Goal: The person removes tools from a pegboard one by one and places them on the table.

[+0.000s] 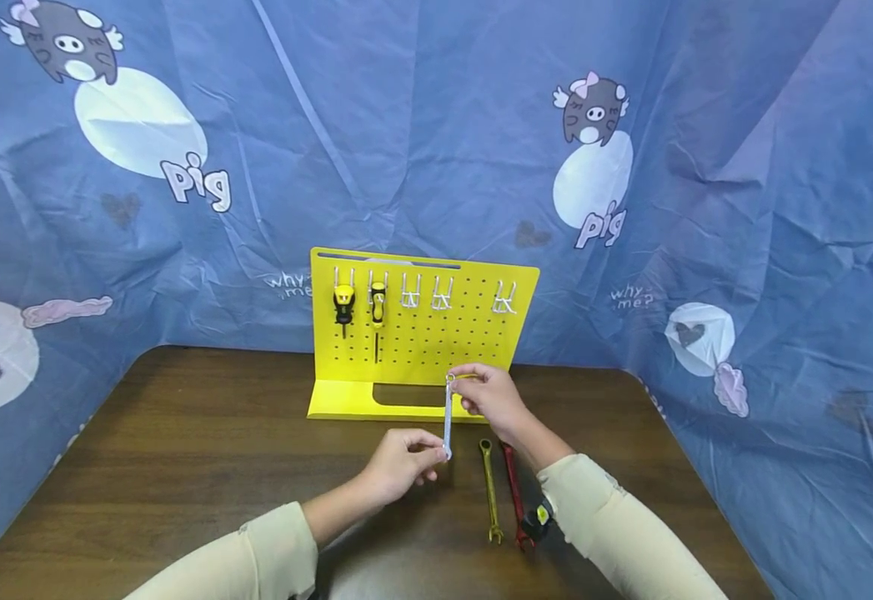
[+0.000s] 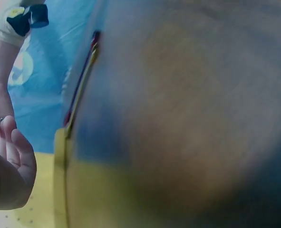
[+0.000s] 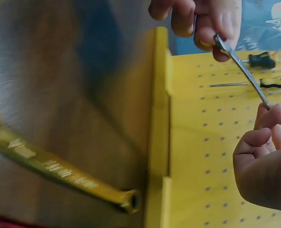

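A silver wrench (image 1: 448,417) is held up in front of the pegboard, pinched at both ends. My left hand (image 1: 400,465) grips its lower end between thumb and fingers. The upper ring end is pinched by my right hand (image 1: 490,398). In the right wrist view the silver wrench (image 3: 247,73) stretches between the two hands. On the table below my right forearm lie a yellow-green wrench (image 1: 490,492) and a red wrench (image 1: 514,492), side by side. The left wrist view shows little of the silver wrench, most of it hidden by fingers.
A yellow pegboard (image 1: 421,333) stands at the back of the brown table (image 1: 203,433). Two yellow-and-black screwdrivers, a stubby one (image 1: 343,304) and a longer one (image 1: 378,304), hang on its left hooks. Other metal hooks (image 1: 442,293) hold nothing. Blue printed cloth (image 1: 436,125) surrounds the table.
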The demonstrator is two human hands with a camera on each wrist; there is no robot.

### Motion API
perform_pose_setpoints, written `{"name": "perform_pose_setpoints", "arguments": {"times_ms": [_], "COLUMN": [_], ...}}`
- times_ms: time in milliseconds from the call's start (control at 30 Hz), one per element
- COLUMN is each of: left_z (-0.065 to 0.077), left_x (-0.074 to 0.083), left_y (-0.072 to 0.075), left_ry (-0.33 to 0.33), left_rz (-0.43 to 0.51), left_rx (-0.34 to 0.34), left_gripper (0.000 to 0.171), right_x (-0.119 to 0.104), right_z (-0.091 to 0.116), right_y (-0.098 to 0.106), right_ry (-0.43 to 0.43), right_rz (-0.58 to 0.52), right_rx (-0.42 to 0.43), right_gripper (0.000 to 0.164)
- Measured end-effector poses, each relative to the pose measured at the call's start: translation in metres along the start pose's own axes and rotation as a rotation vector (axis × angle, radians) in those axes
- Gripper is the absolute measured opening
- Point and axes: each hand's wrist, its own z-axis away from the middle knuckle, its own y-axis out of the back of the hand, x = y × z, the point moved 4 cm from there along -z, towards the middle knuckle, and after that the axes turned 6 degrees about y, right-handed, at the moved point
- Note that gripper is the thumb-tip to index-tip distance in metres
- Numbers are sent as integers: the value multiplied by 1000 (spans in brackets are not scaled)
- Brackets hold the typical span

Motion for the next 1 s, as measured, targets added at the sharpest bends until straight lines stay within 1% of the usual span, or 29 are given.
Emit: {"name": "perform_pose_setpoints", "arguments": {"times_ms": [133,233,333,467,567,667,767,867,1000], "left_z": [8,13,18,23,25,25,26,26,24], "left_x": [-11,-18,-25,-30,-32,-31,-30,-30,-33], "left_y": [-14,-23,-31,-38,-42,-45,-47,-48,-49], "left_ry": [69,118,170,242,287,317,335,347,353], "left_rz": [61,92,104,91,86,80,48,-10,-78], "left_rx": [-60,-86,-97,-96,-100,-109,-113,-104,-88], "left_gripper": [14,16,17,13,10,8,8,10,13], "right_x": [23,38,49,58,63,68,73,75,76], "right_z": [9,15,20,25,28,30,32,34,36], "right_y": [6,8,8,7,6,8,9,9,10], "right_ry": [-76,-129,-166,-200,-214,-226,-242,-251,-243], "right_rz": [21,51,74,86,92,98,103,109,145], "right_rx": [-17,-38,-62,-82,-84,-78,-69,-59,-46], "right_gripper": [28,28,27,30,32,31,28,26,22]}}
